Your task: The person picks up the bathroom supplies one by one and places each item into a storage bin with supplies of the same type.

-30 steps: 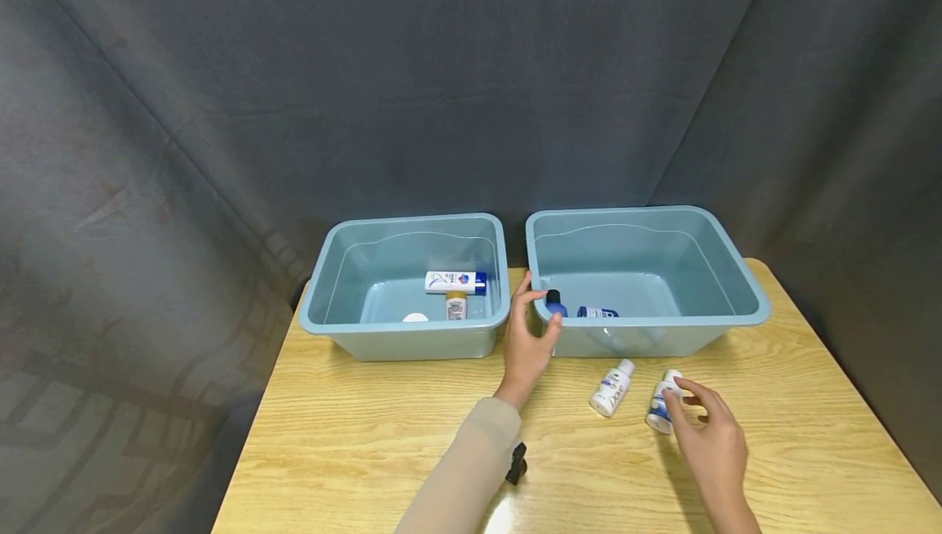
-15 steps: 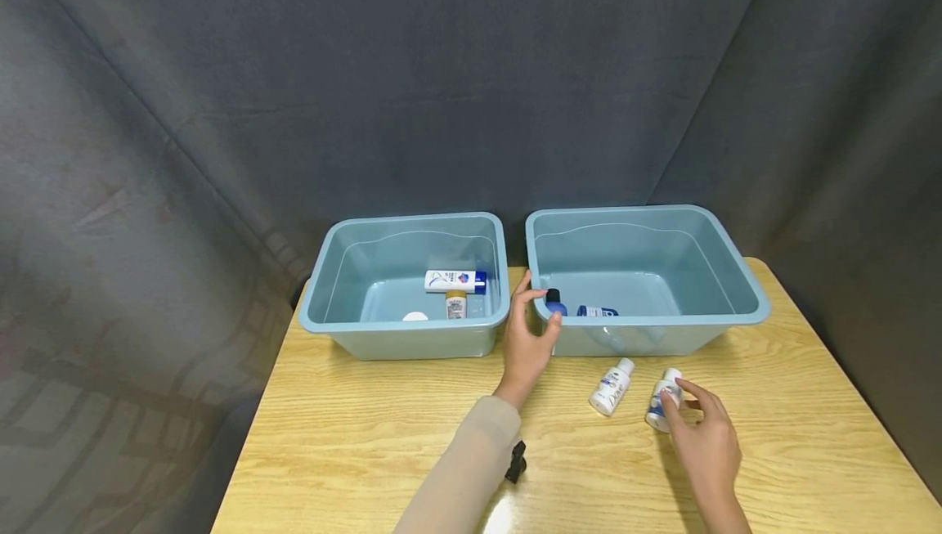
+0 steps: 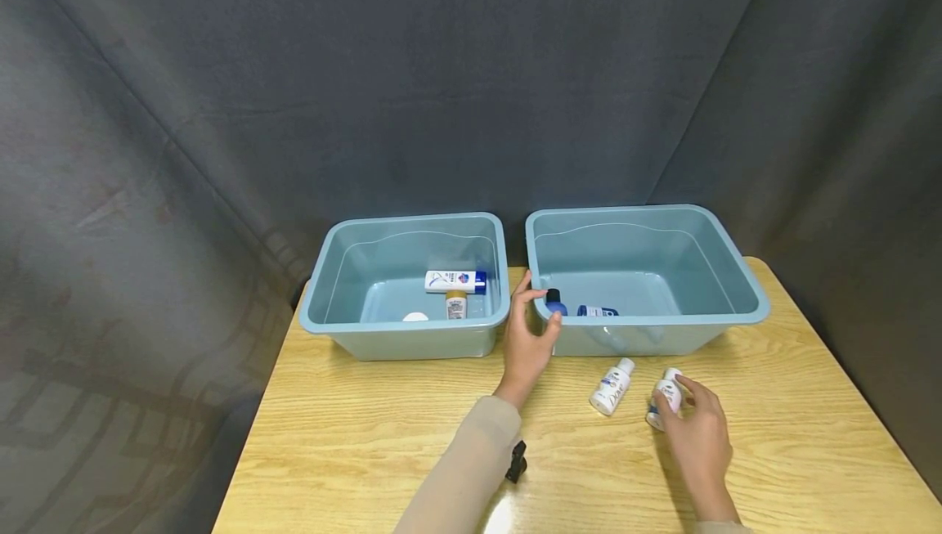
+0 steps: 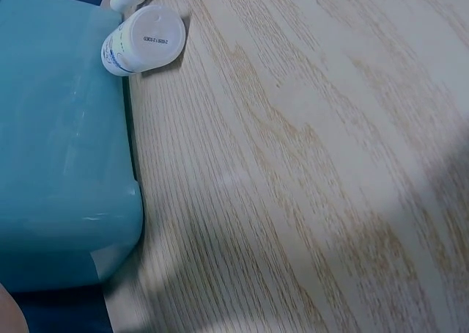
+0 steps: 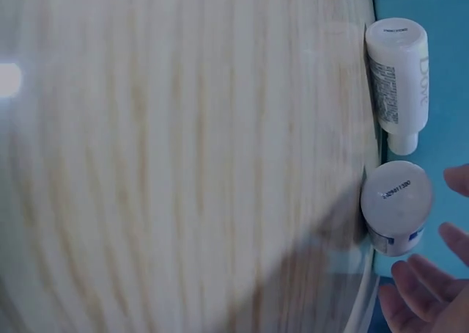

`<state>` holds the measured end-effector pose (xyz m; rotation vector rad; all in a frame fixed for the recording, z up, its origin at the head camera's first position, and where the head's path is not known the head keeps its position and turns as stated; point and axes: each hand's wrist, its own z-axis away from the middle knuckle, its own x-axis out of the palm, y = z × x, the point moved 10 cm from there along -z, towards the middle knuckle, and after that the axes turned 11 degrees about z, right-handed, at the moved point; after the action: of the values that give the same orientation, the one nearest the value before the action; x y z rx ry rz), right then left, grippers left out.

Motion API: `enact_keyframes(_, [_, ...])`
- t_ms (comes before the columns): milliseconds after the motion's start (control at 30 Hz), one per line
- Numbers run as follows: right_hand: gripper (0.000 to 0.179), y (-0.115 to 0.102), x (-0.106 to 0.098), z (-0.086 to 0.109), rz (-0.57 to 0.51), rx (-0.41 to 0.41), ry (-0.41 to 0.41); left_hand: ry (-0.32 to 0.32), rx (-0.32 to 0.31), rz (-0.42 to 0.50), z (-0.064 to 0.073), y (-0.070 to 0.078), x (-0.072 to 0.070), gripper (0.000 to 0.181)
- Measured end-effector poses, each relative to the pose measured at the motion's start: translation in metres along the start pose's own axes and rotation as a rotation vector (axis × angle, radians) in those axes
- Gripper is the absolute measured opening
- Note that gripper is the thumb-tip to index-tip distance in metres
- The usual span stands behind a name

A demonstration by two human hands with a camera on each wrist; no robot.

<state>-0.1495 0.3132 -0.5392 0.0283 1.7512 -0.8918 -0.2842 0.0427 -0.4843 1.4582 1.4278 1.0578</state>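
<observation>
Two small white Dove bottles lie on the wooden table, caps toward the right bin. The left bottle [image 3: 612,388] is plain white with print. The right bottle [image 3: 666,397] has a blue band and is partly covered by my right hand [image 3: 697,434]. Thumb and fingers stand on either side of it; in the right wrist view a gap shows between the fingers [image 5: 419,285] and this bottle [image 5: 396,205]. My left hand [image 3: 527,346] is spread at the near left corner of the right blue bin [image 3: 640,321]; whether it presses the rim I cannot tell.
The right bin holds a blue bottle with a black cap [image 3: 553,302] and a dark blue container [image 3: 597,311]. In the left bin [image 3: 412,342] are a white tube with a blue cap [image 3: 455,281], a gold-capped bottle [image 3: 456,305] and a white round thing [image 3: 415,317]. Grey curtains hang behind.
My right hand has shifted slightly left and closer round the blue-banded bottle, covering more of its lower part. The left hand and the bins have not moved.
</observation>
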Motion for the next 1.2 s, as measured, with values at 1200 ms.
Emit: enact_keyframes(1200, [0.053,0.003,0.024,-0.005,-0.040,0.004,-0.144,-0.008,-0.013,-0.003,0.000,0.000,0.000,0.039])
